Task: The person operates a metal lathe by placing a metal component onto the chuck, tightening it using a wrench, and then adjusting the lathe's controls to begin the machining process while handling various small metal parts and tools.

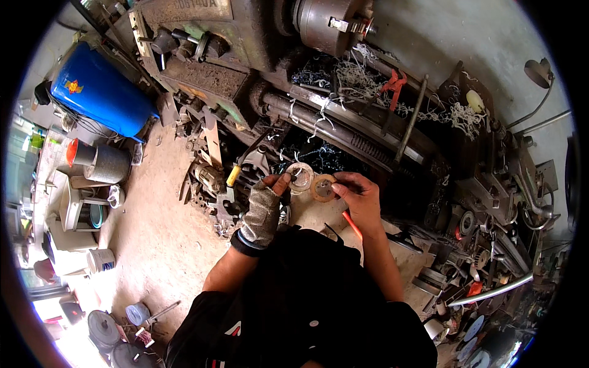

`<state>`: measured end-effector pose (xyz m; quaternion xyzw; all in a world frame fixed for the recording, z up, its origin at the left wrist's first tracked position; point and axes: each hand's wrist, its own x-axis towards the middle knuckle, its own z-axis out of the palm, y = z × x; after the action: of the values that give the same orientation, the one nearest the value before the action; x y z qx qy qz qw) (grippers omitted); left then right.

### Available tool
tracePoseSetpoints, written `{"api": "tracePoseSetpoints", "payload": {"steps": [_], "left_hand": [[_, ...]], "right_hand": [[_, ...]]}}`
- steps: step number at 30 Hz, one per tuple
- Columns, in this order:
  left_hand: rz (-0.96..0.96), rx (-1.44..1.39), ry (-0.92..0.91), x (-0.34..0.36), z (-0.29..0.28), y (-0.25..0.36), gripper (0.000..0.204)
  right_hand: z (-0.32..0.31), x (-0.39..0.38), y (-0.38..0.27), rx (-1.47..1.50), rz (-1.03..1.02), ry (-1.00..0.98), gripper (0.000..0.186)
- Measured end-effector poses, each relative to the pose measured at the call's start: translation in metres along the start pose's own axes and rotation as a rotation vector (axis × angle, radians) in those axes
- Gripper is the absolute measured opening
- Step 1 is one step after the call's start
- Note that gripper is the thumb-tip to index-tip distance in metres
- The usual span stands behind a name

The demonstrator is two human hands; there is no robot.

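Observation:
My left hand, in a worn grey fingerless glove, pinches a pale round disc or ring near the middle of the view. My right hand, bare, grips a tan-brown round ring with a greyish centre, just right of the pale one and very close to it. Whether the two touch I cannot tell. Below and left of them a yellow-handled tool lies among metal parts, and a red-orange bar shows beside my right wrist.
A lathe spans the top, its chuck above, pale shavings and red pliers on it. A blue drum, pots and buckets stand at left on the concrete floor. Metal parts crowd the right.

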<state>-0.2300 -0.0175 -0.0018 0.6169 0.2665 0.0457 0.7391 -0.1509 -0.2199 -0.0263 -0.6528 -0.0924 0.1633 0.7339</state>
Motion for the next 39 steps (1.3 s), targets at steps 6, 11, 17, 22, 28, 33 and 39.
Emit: {"api": "tracePoseSetpoints", "payload": {"steps": [6,11,17,22,28,33,39], "left_hand": [[0.132,0.151,0.031,-0.008,0.004,0.008,0.026],[0.48,0.368,0.011,0.002,-0.003,-0.014,0.015],[0.483,0.423,0.013,-0.006,0.005,0.005,0.009],[0.396,0.238,0.005,0.013,-0.012,-0.032,0.014],[0.409,0.183,0.039,0.019,-0.025,-0.022,0.016],[0.399,0.258,0.138,0.033,-0.055,-0.022,0.015],[0.33,0.217,0.317,0.04,-0.102,-0.02,0.016]], "right_hand": [[-0.006,0.001,0.005,0.037,-0.019,0.036,0.019],[-0.008,0.0,0.001,0.131,-0.024,-0.031,0.021],[-0.007,0.004,-0.002,-0.009,0.052,-0.076,0.02],[-0.004,0.016,-0.01,-0.073,-0.023,-0.058,0.015],[0.023,0.071,-0.059,-0.125,-0.333,-0.073,0.009],[0.087,0.131,-0.097,-0.218,-0.489,-0.15,0.011],[0.193,0.224,-0.124,-0.13,-0.385,-0.295,0.016]]}}
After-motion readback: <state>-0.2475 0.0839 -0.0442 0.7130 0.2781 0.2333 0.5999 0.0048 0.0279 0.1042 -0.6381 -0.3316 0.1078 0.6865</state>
